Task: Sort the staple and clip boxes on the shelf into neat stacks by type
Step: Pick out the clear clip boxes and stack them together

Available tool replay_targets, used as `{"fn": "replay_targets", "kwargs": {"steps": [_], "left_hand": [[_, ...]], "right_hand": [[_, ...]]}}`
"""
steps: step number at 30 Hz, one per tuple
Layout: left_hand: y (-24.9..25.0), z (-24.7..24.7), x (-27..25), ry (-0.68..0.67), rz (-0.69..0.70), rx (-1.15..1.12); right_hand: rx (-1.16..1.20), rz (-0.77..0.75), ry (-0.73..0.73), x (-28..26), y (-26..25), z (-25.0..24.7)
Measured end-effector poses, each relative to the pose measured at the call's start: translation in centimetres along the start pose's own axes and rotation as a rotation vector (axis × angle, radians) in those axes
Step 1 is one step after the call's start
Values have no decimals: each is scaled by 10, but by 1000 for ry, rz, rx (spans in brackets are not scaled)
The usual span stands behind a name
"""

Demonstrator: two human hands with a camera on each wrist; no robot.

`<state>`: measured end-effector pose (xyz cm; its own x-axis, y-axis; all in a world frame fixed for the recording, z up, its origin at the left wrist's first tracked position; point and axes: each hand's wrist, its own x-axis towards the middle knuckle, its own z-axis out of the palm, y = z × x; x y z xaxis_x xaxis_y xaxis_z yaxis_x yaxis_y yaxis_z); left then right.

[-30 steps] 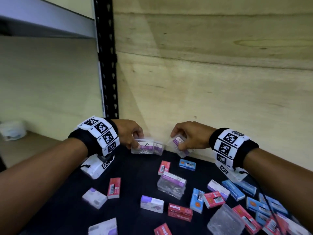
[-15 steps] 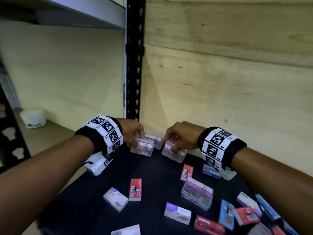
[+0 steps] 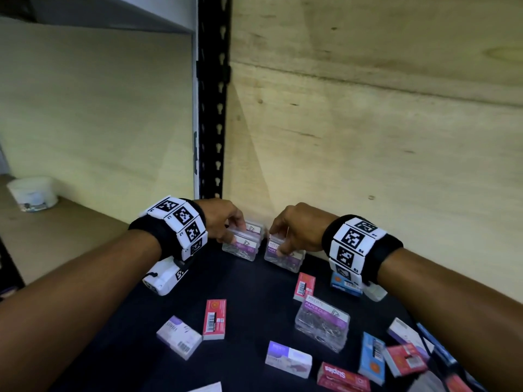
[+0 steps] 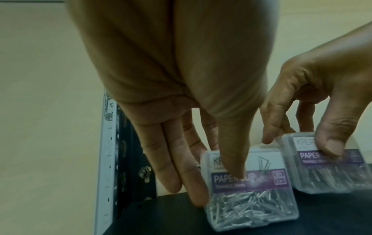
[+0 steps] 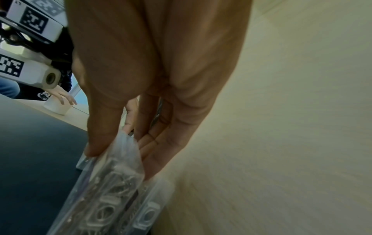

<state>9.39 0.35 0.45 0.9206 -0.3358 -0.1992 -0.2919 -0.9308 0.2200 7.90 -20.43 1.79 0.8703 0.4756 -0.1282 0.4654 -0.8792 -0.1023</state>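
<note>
My left hand (image 3: 230,236) grips a clear paper clip box (image 3: 242,248) with a purple label, set on the black mat (image 3: 249,306) in the back corner. In the left wrist view the left hand (image 4: 217,186) has its thumb on the label and its fingers on the left side of this box (image 4: 251,202). A second clear box (image 3: 254,228) sits right behind it against the wall. My right hand (image 3: 278,241) pinches another clear paper clip box (image 3: 284,257) just to the right. The right wrist view shows the right hand (image 5: 120,162) with thumb and fingers on that box (image 5: 112,187).
Loose boxes lie nearer me on the mat: a red staple box (image 3: 214,319), a purple-white box (image 3: 179,337), a clear clip box (image 3: 322,323), a blue box (image 3: 372,353) and a red Staples box (image 3: 343,376). A black upright post (image 3: 212,108) and plywood wall (image 3: 368,137) close the back. A white tub (image 3: 32,193) stands far left.
Both hands moved their clear boxes back toward the corner by the post. The left box now sits in front of the one at the wall, and the right box came down beside them.
</note>
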Motion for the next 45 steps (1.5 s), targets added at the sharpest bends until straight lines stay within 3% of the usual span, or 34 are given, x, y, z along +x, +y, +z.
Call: {"fn": "replay_targets", "kwargs": {"steps": [28, 36, 45], "left_hand": [[11, -11, -17, 93, -22, 144], [56, -21, -41, 145, 75, 217], [133, 15, -53, -26, 234, 157]], "right_hand": [[-12, -50, 5, -10, -3, -6], [-82, 33, 7, -61, 9, -16], [-69, 220, -48, -154, 56, -18]]}}
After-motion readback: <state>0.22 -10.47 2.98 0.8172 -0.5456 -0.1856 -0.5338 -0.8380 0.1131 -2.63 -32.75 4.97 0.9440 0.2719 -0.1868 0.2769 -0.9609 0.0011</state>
